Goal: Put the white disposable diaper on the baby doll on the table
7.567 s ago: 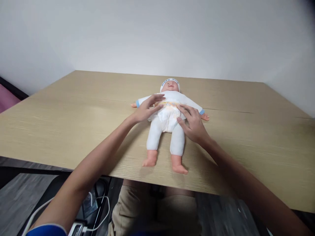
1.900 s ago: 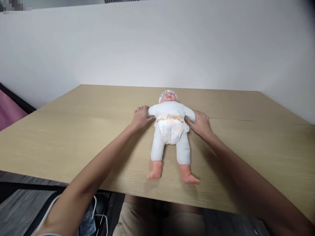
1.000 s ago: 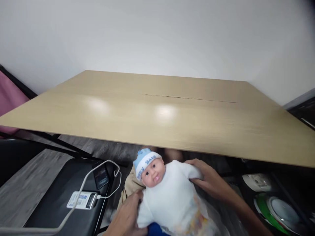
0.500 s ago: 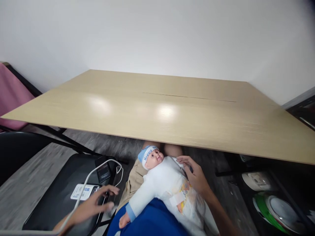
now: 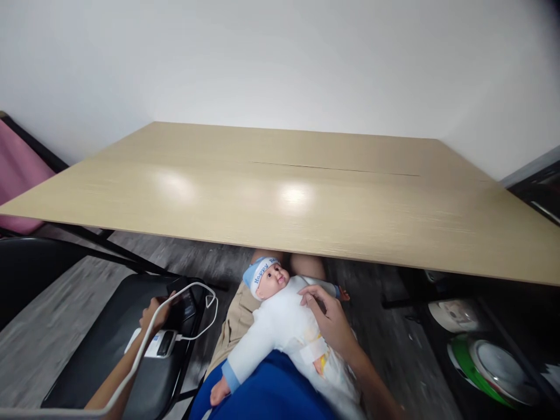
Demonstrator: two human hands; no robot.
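Note:
A baby doll (image 5: 280, 318) lies face up across my lap. It wears a white top with blue cuffs, a blue-and-white cap (image 5: 261, 274) and a printed white diaper (image 5: 317, 356). My right hand (image 5: 326, 315) is over the doll's chest, fingers loosely bent and apart, the fingertips at the white top. On the left, my left hand (image 5: 154, 315) is over the black chair seat (image 5: 149, 385), its fingers curled at the edge of a dark device with a screen (image 5: 189, 306). The white cable partly hides those fingers, so their hold is unclear.
A white power bank (image 5: 163, 344) lies on the seat, with a white cable (image 5: 151, 329) looping from it. The wooden table (image 5: 280, 216) overhangs my knees. At the right, a green-and-white round item (image 5: 485, 370) sits low. Pink cloth (image 5: 21, 166) hangs at far left.
My left hand has moved forward, from near the power bank to the dark device, and its fingers have curled. My right hand has shifted left from the doll's far arm to its chest.

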